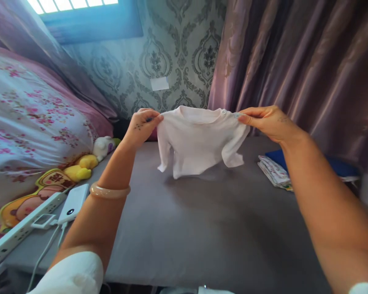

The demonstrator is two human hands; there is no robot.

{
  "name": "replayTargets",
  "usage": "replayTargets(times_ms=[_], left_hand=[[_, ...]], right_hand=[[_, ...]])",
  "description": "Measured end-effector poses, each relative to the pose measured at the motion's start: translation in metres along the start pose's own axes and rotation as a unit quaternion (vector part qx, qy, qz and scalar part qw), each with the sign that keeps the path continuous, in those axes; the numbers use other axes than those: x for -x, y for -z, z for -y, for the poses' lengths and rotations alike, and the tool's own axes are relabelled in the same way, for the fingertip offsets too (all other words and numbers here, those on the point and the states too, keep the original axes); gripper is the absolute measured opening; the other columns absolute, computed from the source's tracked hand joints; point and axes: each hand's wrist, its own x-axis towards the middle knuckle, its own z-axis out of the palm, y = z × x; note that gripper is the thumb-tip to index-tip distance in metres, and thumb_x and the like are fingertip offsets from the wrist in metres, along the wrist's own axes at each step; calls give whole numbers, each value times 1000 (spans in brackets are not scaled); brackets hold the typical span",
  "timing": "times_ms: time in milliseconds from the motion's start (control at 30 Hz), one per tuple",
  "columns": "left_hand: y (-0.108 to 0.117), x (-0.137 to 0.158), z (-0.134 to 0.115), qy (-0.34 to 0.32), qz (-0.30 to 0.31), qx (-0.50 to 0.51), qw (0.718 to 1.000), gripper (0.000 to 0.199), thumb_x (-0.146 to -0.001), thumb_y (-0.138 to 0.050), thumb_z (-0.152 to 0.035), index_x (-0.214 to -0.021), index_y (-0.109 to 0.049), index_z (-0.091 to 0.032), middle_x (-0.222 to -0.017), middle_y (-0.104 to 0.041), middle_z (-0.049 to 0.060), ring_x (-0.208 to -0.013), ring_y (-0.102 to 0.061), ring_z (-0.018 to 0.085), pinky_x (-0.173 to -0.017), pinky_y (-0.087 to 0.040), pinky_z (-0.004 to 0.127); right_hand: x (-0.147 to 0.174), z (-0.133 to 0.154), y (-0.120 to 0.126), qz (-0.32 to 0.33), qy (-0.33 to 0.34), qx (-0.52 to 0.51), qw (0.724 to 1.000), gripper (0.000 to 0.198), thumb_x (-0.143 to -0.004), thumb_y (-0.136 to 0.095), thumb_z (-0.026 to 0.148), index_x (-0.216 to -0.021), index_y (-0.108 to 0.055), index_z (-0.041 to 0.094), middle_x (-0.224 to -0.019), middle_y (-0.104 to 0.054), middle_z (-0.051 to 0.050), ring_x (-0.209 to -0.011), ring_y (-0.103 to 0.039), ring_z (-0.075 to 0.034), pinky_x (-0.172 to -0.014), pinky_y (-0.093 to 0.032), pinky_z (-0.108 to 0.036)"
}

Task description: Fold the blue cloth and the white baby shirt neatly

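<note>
A small pale pink long-sleeved baby shirt (196,143) hangs stretched out between my two hands, above the grey bed surface. My left hand (144,125) pinches its shoulder on the left, and my right hand (262,119) pinches the other shoulder, close to the snaps by the neckline. Both sleeves dangle, the right one bent back toward the body. The lower hem hangs over the grey sheet (184,232), and I cannot tell whether it touches. A pale bangle (109,191) circles my left wrist.
Folded clothes (274,171), with a dark blue piece on top, lie at the right behind my forearm. At the left are a white power strip (24,224), a power bank (73,203) with cables, plush toys (82,167) and floral bedding (37,110). Curtains (294,69) hang behind.
</note>
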Motion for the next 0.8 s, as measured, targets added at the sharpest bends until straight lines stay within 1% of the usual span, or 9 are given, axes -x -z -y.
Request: replayTargets(times_ms=[67,133,233,333,433,567,667,800], left_hand=[[-4,0,0,38,-3,34,999,17,-77,-62,-35,-78,-66,-18,-77,-61,1,-78,-55,15,-71,-46,26],[-9,0,-1,77,-1,60,995,17,-78,-61,-36,-77,-64,-19,-67,-56,-1,-68,-52,13,-61,-42,24],[-17,0,-1,116,-29,65,991,17,-78,-58,-36,-78,-61,-20,-62,-50,-2,-59,-46,11,-53,-34,23],[-22,0,5,130,-59,56,988,16,-78,-57,-37,-79,-59,-21,-58,-44,-3,-54,-41,10,-49,-28,22],[-25,0,9,127,-70,57,988,16,-79,-55,-38,-79,-57,-22,-58,-42,-4,-52,-38,10,-48,-25,22],[-24,2,7,110,-84,47,989,16,-83,-52,-39,-83,-57,-23,-61,-46,-3,-57,-43,11,-50,-29,22],[-18,5,1,91,-107,-5,990,16,-83,-54,-37,-84,-59,-22,-69,-54,-1,-68,-49,12,-56,-35,22],[-2,15,-13,34,-137,-75,987,14,-80,-59,-33,-81,-63,-20,-76,-58,1,-79,-51,15,-68,-41,25]], right_hand=[[-3,-4,-3,-36,-2,-2,999,32,-70,-75,52,-85,-75,24,-86,-72,-2,-85,-65,-21,-75,-53,-34],[-5,-9,-9,-57,-4,1,998,31,-72,-74,51,-85,-75,23,-84,-71,-2,-79,-64,-20,-71,-53,-34],[-5,-15,-18,-74,-2,7,997,30,-75,-71,51,-86,-74,23,-81,-70,-2,-76,-63,-19,-67,-51,-33],[-5,-18,-24,-93,19,20,995,28,-77,-69,51,-87,-72,25,-80,-69,-1,-78,-62,-20,-66,-49,-32],[-5,-15,-27,-113,44,57,991,29,-78,-67,51,-88,-71,25,-82,-68,-1,-82,-62,-21,-67,-48,-32],[-2,-2,-28,-153,92,131,975,29,-82,-62,51,-90,-70,24,-89,-67,-3,-88,-60,-22,-76,-47,-35],[5,9,-28,-160,117,166,966,29,-84,-60,52,-91,-69,25,-93,-65,-5,-93,-58,-23,-83,-45,-37],[20,23,-25,-146,136,195,960,29,-85,-59,53,-94,-68,27,-96,-63,-5,-96,-56,-24,-85,-44,-38]])
